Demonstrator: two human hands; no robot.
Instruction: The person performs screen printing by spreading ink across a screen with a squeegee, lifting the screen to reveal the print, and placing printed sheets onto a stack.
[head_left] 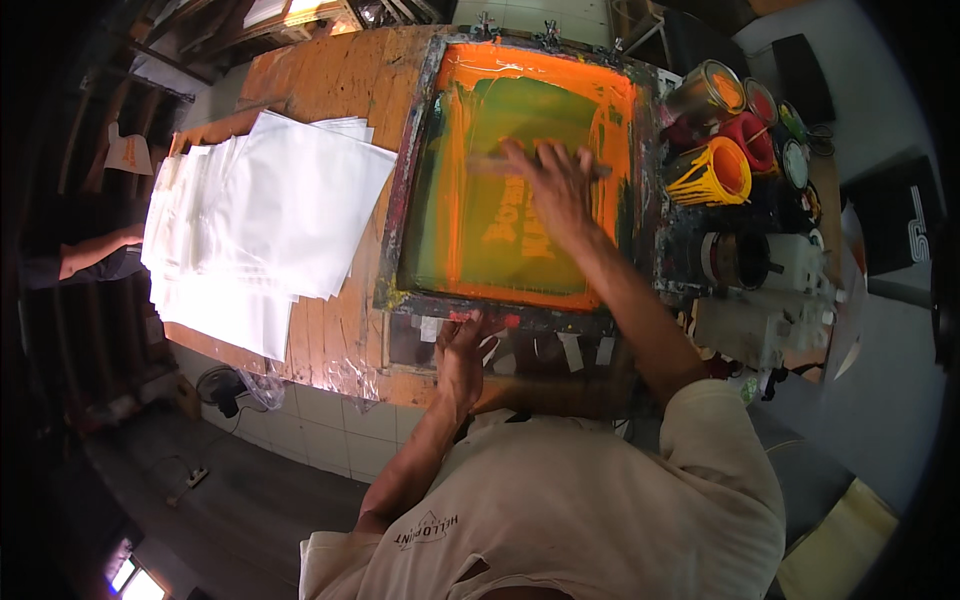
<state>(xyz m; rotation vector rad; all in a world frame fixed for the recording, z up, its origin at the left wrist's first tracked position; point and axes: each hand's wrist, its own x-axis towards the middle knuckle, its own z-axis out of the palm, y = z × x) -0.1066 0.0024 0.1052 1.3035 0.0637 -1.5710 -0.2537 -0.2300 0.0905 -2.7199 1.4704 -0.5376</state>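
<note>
A screen-printing frame [395,255] with dark, paint-stained edges lies on the table in front of me. Orange ink covers much of its green mesh [540,120], thickest along the far and right sides, and lettering shows in the middle. My right hand [562,190] grips a squeegee [490,165], a narrow bar lying crosswise on the mesh; its blade is hidden. At the near edge of the frame, my left hand [463,355] has its fingers up against the wood and closed on it. Part of that grip is hidden under the frame.
White sheets [270,210] are piled on the wooden table [330,75] to the left. Another person's hand [128,236] touches the pile's left side. Several ink cans stand at right, including an orange-filled, yellow-dripped pot [728,172]. Hinge clamps [548,35] line the frame's far edge.
</note>
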